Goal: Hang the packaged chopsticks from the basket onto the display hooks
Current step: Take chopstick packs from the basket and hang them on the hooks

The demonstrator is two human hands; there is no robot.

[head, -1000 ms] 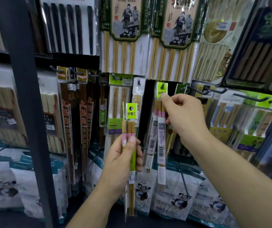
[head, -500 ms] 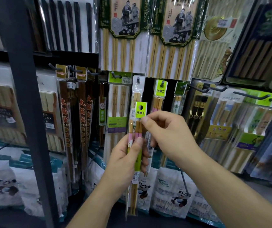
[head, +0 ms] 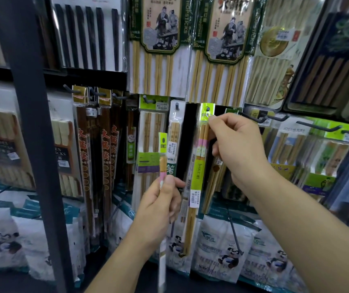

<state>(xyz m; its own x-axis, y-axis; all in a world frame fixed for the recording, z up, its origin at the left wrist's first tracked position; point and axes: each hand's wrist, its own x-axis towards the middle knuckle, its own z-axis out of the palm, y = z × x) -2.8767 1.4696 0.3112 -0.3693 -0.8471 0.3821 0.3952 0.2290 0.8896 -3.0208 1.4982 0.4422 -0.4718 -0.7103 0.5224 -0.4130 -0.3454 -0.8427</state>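
Lower centre, the left hand curls round a spare chopstick pack, kept upright, probably as the next to hang. Further right, the right hand pinches a second pack by its green header, apparently lining up the hole with a hook.

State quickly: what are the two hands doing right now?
Left hand: closed around a slim chopstick packet.
Right hand: pinching a second chopstick packet near its top.
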